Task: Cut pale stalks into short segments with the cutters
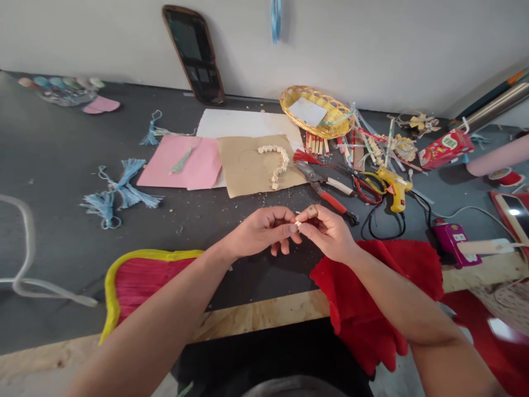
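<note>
My left hand (276,227) and my right hand (324,227) meet over the dark tabletop near its front edge. Between the pinched fingertips of both is a small whitish piece (298,224), too small to make out its kind. A bandage-like tan patch (313,211) shows on a finger of my right hand. Just beyond the hands, a curved row of small cream pieces (285,160) lies on a brown paper sheet (243,171). Pliers with red and white handles (330,194) lie right of that sheet.
A pink sheet (161,165) and blue tassels (128,184) lie left. A wicker basket (343,107) stands at the back. A yellow glue gun (397,190), a purple power block (450,234) and a juice box (444,149) are right. Red cloth (384,264) hangs over the front edge.
</note>
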Action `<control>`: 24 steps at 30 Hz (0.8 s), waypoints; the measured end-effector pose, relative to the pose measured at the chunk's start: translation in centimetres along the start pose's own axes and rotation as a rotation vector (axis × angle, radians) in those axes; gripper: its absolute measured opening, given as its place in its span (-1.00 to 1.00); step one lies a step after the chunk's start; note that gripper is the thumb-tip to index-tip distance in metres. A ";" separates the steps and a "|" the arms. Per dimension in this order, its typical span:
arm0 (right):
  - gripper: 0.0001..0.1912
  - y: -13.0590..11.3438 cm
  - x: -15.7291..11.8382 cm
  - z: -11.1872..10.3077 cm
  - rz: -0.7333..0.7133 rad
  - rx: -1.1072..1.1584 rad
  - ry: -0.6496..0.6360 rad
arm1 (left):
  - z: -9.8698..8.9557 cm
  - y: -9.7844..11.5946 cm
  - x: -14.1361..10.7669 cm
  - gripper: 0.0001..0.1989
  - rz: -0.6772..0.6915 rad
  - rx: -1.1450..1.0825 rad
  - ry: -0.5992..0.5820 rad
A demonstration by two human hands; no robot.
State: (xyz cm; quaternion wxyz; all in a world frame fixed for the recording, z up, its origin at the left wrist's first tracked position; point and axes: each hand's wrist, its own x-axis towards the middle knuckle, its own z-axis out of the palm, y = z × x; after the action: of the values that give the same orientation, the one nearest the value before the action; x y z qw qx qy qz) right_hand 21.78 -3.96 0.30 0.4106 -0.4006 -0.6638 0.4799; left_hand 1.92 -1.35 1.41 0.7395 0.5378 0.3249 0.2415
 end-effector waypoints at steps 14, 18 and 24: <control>-0.88 -0.3 0.1 -0.3 0.002 0.012 -0.034 | 0.0 0.2 -0.2 -0.71 -0.017 -0.021 -0.013; -0.88 0.0 0.0 -0.4 -0.016 -0.035 -0.020 | 0.1 0.2 -0.1 -0.72 -0.004 0.003 0.003; -0.88 0.4 0.0 -0.7 -0.036 0.014 -0.048 | 0.1 0.3 -0.1 -0.72 -0.015 0.042 0.017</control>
State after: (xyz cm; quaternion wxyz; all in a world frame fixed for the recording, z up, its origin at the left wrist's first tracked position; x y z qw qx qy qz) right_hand 22.45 -3.71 0.09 0.4058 -0.3741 -0.6772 0.4866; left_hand 1.96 -1.41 1.72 0.7271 0.5487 0.3401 0.2338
